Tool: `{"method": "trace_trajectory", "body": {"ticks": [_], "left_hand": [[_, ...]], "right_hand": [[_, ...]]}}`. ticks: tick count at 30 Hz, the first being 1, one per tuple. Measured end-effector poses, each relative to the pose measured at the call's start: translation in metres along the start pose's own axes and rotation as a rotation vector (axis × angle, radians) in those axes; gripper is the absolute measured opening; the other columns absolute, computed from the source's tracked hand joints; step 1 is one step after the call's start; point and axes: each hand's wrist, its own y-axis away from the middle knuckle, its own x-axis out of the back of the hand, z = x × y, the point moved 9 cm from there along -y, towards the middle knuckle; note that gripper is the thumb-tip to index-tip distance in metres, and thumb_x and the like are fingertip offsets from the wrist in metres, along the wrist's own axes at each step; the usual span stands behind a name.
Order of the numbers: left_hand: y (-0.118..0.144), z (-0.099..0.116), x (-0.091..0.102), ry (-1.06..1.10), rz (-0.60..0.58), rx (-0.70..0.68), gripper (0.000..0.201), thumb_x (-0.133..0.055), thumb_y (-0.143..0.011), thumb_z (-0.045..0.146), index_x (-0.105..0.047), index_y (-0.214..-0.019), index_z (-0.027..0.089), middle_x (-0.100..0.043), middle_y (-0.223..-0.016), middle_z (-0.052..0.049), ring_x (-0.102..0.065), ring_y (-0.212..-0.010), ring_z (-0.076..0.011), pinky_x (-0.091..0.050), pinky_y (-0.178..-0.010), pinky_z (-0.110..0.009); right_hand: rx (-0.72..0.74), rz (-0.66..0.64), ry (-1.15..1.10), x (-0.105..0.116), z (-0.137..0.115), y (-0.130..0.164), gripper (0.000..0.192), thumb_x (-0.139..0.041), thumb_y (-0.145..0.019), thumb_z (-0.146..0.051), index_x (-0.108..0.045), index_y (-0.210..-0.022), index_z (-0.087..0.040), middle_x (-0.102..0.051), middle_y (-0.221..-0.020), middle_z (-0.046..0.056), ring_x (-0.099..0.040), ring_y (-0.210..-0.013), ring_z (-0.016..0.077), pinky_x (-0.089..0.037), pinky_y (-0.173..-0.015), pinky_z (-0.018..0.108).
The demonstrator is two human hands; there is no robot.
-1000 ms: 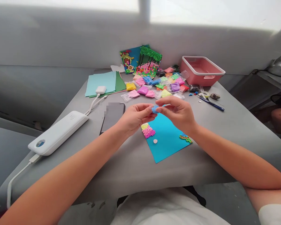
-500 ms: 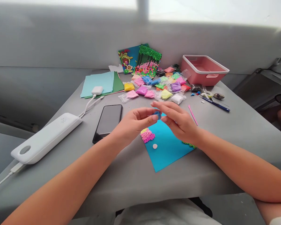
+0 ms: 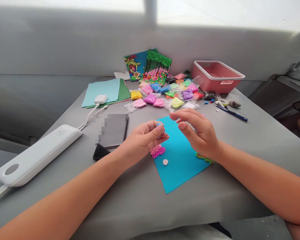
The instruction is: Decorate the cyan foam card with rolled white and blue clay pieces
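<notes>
Pinched between the thumb and fingers of my left hand [image 3: 146,136] is a small lump of blue clay [image 3: 159,124], mostly covered by the fingertips. My right hand [image 3: 201,131] is apart from it, fingers stretched out and slightly bent, holding nothing, above a bright blue sheet [image 3: 176,175]. On that sheet lies a small white disc [image 3: 165,162]. Pink ring-shaped pieces [image 3: 158,151] cover its left edge, partly behind my left hand. Green and red ring pieces [image 3: 204,158] sit at its right edge, beneath my right wrist.
Several bags of coloured clay [image 3: 150,98] lie behind the sheet, near two decorated pictures [image 3: 158,65] and a pink basket [image 3: 222,87]. A phone [image 3: 115,130], a white power bank [image 3: 42,151] and coloured paper [image 3: 100,90] are leftward. A blue pen-like tool [image 3: 233,114] rests at right.
My hands have come apart: the right has moved right, off the blue clay, while the left keeps hold of it and has shifted slightly left. The camera view has shifted a little.
</notes>
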Motion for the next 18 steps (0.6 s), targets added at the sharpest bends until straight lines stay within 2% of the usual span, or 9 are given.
{"method": "trace_trajectory", "body": {"ticks": [4,7,10,13,16,18], "left_hand": [[-0.004,0.001,0.009,-0.067,0.019,-0.005,0.038,-0.091,-0.071,0.048,-0.081,-0.091,0.017,-0.073,-0.083,-0.003,-0.068,-0.080,-0.0141,-0.059,-0.081,-0.028],[-0.004,0.008,0.013,-0.108,0.054,-0.063,0.030,-0.089,-0.075,0.045,-0.080,-0.084,0.018,-0.072,-0.077,-0.001,-0.066,-0.073,-0.0128,-0.059,-0.079,-0.029],[-0.002,0.015,0.011,-0.021,0.044,-0.134,0.026,-0.084,-0.080,0.045,-0.080,-0.084,0.020,-0.074,-0.080,-0.001,-0.068,-0.080,-0.0147,-0.057,-0.091,-0.031],[0.000,0.014,-0.004,0.120,-0.134,-0.100,0.047,-0.068,-0.087,0.061,-0.081,-0.105,0.019,-0.079,-0.107,-0.009,-0.069,-0.112,-0.0251,-0.047,-0.110,-0.038],[0.007,0.010,-0.022,0.166,-0.348,-0.015,0.069,-0.052,-0.089,0.075,-0.078,-0.119,0.019,-0.073,-0.133,-0.012,-0.055,-0.138,-0.0345,-0.034,-0.120,-0.045],[0.011,0.010,-0.026,0.152,-0.413,0.003,0.077,-0.046,-0.089,0.080,-0.075,-0.126,0.019,-0.067,-0.144,-0.012,-0.044,-0.147,-0.0371,-0.027,-0.123,-0.048]], "right_hand": [[-0.008,0.015,0.011,0.002,0.001,0.000,0.027,-0.051,-0.106,-0.033,-0.071,-0.118,-0.019,-0.074,-0.106,0.009,-0.069,-0.099,0.0169,-0.060,-0.086,0.033],[0.016,0.016,0.001,0.001,-0.001,0.000,0.025,-0.053,-0.105,-0.031,-0.071,-0.116,-0.018,-0.075,-0.105,0.009,-0.070,-0.098,0.0169,-0.060,-0.085,0.033],[0.014,0.024,0.000,0.001,-0.001,0.000,0.023,-0.053,-0.105,-0.028,-0.071,-0.116,-0.018,-0.075,-0.104,0.008,-0.070,-0.097,0.0163,-0.061,-0.085,0.032],[0.021,0.050,0.041,0.003,0.001,0.000,0.025,-0.064,-0.099,-0.029,-0.070,-0.122,-0.021,-0.073,-0.111,0.009,-0.069,-0.104,0.0184,-0.062,-0.087,0.034],[0.072,0.007,0.154,0.000,0.001,0.000,0.047,-0.077,-0.089,-0.030,-0.066,-0.134,-0.022,-0.068,-0.131,0.013,-0.066,-0.122,0.0247,-0.059,-0.102,0.041],[0.131,-0.058,0.195,-0.005,-0.002,0.001,0.046,-0.075,-0.091,-0.026,-0.065,-0.136,-0.023,-0.070,-0.132,0.013,-0.068,-0.123,0.0238,-0.059,-0.105,0.039]]}}
